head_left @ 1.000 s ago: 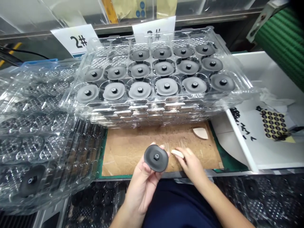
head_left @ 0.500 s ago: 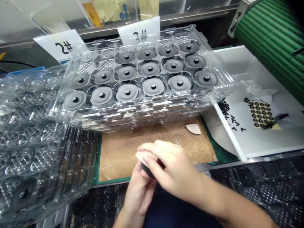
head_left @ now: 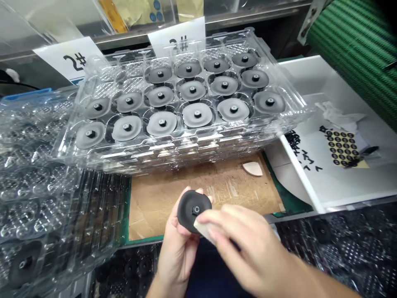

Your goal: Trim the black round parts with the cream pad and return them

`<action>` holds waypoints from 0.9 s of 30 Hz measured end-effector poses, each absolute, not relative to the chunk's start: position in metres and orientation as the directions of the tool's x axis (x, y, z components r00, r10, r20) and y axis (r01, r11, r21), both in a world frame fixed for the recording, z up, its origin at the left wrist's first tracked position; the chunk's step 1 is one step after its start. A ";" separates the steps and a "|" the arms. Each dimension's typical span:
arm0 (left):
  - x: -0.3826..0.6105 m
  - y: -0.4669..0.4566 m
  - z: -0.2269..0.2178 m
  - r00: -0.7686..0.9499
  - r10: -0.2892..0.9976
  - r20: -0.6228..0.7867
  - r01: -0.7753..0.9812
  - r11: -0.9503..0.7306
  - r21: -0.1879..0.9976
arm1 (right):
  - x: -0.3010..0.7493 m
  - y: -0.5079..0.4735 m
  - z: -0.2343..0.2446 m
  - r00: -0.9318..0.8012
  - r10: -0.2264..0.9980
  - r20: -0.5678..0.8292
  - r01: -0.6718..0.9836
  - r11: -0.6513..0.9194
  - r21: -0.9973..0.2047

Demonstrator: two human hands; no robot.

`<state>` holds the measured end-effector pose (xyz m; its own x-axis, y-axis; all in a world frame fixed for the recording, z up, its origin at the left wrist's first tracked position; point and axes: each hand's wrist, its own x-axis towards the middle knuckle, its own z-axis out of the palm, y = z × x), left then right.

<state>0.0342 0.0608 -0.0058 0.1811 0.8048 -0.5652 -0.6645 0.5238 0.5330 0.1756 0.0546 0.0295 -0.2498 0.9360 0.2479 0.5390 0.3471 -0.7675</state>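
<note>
My left hand [head_left: 178,248] grips a round black disc [head_left: 190,207] with a small hub in its middle, held up over the near edge of a brown board [head_left: 161,196]. My right hand [head_left: 248,252] is closed on a small pale wedge-shaped piece [head_left: 202,229], whose tip touches the disc's lower right rim. Behind the board stands a stack of clear plastic trays [head_left: 186,140]; the top tray holds several grey discs [head_left: 197,114] in round pockets. A second pale wedge [head_left: 252,168] lies on the board's right side.
More clear trays [head_left: 46,194] are piled at the left, one with a black disc [head_left: 23,263]. A white tray [head_left: 328,182] at the right holds a yellow sheet of black dots [head_left: 343,148]. Green ribbed material [head_left: 356,49] fills the top right. Paper labels marked 2# [head_left: 66,58] stand behind.
My right hand lay over the disc half a second ago; it has since slid down and right, uncovering the disc's face, with the wedge now at the rim. The view shifted slightly.
</note>
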 end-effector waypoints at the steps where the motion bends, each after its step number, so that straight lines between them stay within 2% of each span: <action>1: 0.034 0.060 -0.006 0.160 0.816 -0.555 -0.669 0.503 0.548 | 0.175 0.056 0.030 -0.235 0.949 0.210 0.544 0.307 -0.781; 4: 0.033 0.058 -0.010 0.138 0.833 -0.536 -0.681 0.473 0.560 | 0.173 0.057 0.033 -0.181 0.961 0.210 0.609 0.277 -0.743; 7: 0.033 0.058 -0.015 0.149 0.837 -0.527 -0.688 0.471 0.552 | 0.175 0.061 0.030 -0.265 0.932 0.248 0.511 0.354 -0.783; 10: 0.032 0.059 -0.019 0.070 0.852 -0.519 -0.703 0.411 0.581 | 0.184 0.069 0.004 -0.147 0.985 0.089 0.507 0.152 -0.849; 13: 0.031 0.061 -0.018 0.025 0.838 -0.545 -0.725 0.390 0.568 | 0.191 0.068 -0.041 0.012 0.999 -0.032 0.571 -0.033 -0.820; 17: 0.030 0.062 -0.016 0.048 0.830 -0.556 -0.747 0.399 0.532 | 0.187 0.048 -0.088 -0.070 0.993 -0.093 0.562 -0.038 -0.826; 20: 0.030 0.062 -0.016 0.072 0.836 -0.544 -0.749 0.406 0.524 | 0.186 0.046 -0.083 -0.064 0.992 -0.105 0.541 -0.054 -0.839; 22: 0.032 0.061 -0.016 0.077 0.839 -0.538 -0.738 0.411 0.535 | 0.186 0.054 -0.059 -0.009 0.996 -0.084 0.518 -0.067 -0.853; 24: 0.034 0.058 -0.016 0.082 0.847 -0.525 -0.726 0.411 0.551 | 0.183 0.066 -0.027 0.040 0.999 0.003 0.468 -0.016 -0.883; 27: 0.033 0.055 -0.016 0.141 0.836 -0.530 -0.706 0.460 0.538 | 0.169 0.077 0.013 -0.044 0.962 0.270 0.373 0.266 -0.889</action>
<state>0.0333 0.0545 -0.0158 0.1412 0.8361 -0.5300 -0.7060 0.4604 0.5382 0.1691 0.0771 0.0128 -0.0435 0.9619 0.2698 0.3728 0.2662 -0.8889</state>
